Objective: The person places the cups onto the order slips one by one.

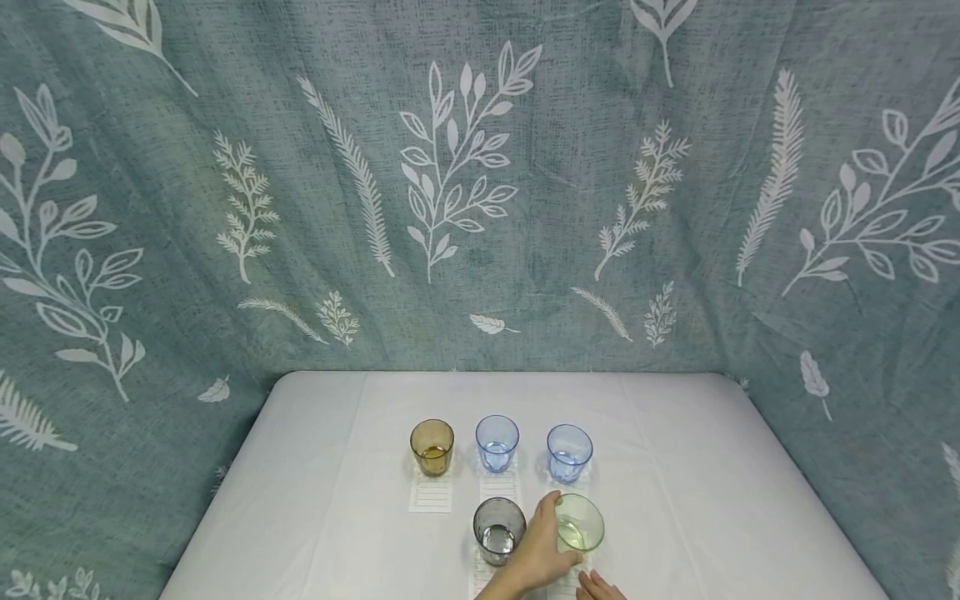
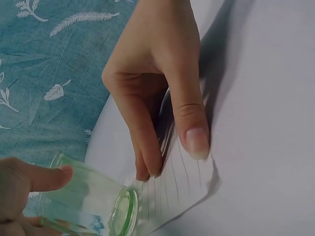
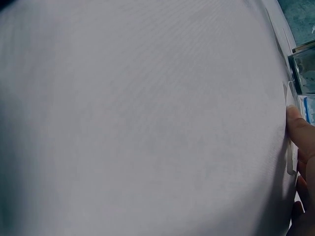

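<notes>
My left hand (image 1: 538,550) holds a pale green glass (image 1: 588,525), fingers at its left side and thumb near its front. In the left wrist view the thumb lies along the wall of that glass (image 2: 88,191), whose base meets a lined paper strip (image 2: 179,194). My right hand (image 1: 597,587), at the bottom edge of the head view, grips that strip between thumb and fingers (image 2: 142,147). The right wrist view shows only part of this hand (image 3: 301,130) at the paper's edge. A dark grey glass (image 1: 498,525) stands just left of the left hand.
Behind stand an amber glass (image 1: 432,442) and two blue glasses, one in the middle (image 1: 497,437) and one at right (image 1: 569,450). A lined strip (image 1: 431,498) lies before the amber glass. The white table (image 1: 360,467) meets a leaf-patterned curtain (image 1: 555,325).
</notes>
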Available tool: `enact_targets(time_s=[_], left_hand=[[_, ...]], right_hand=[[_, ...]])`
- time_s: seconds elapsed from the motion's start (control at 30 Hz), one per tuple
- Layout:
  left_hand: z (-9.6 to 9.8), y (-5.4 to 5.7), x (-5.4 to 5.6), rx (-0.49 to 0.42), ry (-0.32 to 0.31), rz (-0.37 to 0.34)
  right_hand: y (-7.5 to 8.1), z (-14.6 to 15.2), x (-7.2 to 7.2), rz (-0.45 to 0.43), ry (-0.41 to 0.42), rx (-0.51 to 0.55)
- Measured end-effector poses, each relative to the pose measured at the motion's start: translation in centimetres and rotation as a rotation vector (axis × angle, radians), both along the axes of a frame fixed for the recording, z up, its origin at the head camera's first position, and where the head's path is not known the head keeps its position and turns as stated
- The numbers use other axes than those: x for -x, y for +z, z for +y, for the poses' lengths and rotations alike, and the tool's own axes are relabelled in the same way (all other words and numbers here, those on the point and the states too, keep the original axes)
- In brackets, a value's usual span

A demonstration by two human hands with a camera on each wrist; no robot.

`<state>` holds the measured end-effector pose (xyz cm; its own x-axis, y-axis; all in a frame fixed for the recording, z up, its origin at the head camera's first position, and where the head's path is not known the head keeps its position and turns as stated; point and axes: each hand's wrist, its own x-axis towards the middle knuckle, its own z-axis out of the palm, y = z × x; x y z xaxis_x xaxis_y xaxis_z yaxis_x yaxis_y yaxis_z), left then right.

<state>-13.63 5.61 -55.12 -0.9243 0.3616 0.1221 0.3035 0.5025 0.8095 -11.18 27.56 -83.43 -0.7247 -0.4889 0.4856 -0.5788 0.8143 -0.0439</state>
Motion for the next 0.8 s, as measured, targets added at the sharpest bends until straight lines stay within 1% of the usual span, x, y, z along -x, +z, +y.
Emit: enact_targets(time_s=[0.03,0.1,0.2,0.3,0.43,0.47,0.6,0.63,0.67,0.77,0.8], left_hand=[[-0.1,0.0,-0.1,0.009,-0.005,-0.007],[-0.1,-0.2,-0.3,0.032,-0.014,-0.021],[-0.1,-0.3,-0.6,0.068,-0.029,-0.035],[0.0,-0.6,-0.9,0.089,-0.029,-0.023],[0.1,-0.7,-1.1,0.079,-0.02,-0.005],[0.1,-0.7,-1.1,0.076,-0.018,-0.003],[0.1,-0.9,-1.2,0.068,-0.013,0.018],[0.1,-0.9,-1.3,0.07,-0.007,0.02],[0.1,-1.0,-1.3,0.071,-0.004,0.028],[0.0,-1.0,-1.3,0.076,0.004,0.042],[0.0,-1.0,-1.3,0.08,0.005,0.046]], right_hand=[[-0.1,0.0,-0.1,0.002,-0.004,0.002],[-0.5,0.1,-0.1,-0.015,0.006,0.041],[-1.0,0.3,0.2,-0.021,0.008,0.051],[-1.6,0.5,0.6,-0.022,0.005,0.028],[-1.8,0.7,0.7,0.024,0.017,-0.025],[-1.9,0.8,0.8,0.019,0.033,-0.015],[-2.1,1.1,1.1,0.057,0.079,-0.018],[-2.2,1.2,1.4,0.081,0.105,-0.037],[-2.3,1.3,1.6,0.086,0.13,-0.043],[-3.0,1.6,2.2,0.138,0.187,-0.092],[-3.3,1.7,2.4,0.143,0.195,-0.099]])
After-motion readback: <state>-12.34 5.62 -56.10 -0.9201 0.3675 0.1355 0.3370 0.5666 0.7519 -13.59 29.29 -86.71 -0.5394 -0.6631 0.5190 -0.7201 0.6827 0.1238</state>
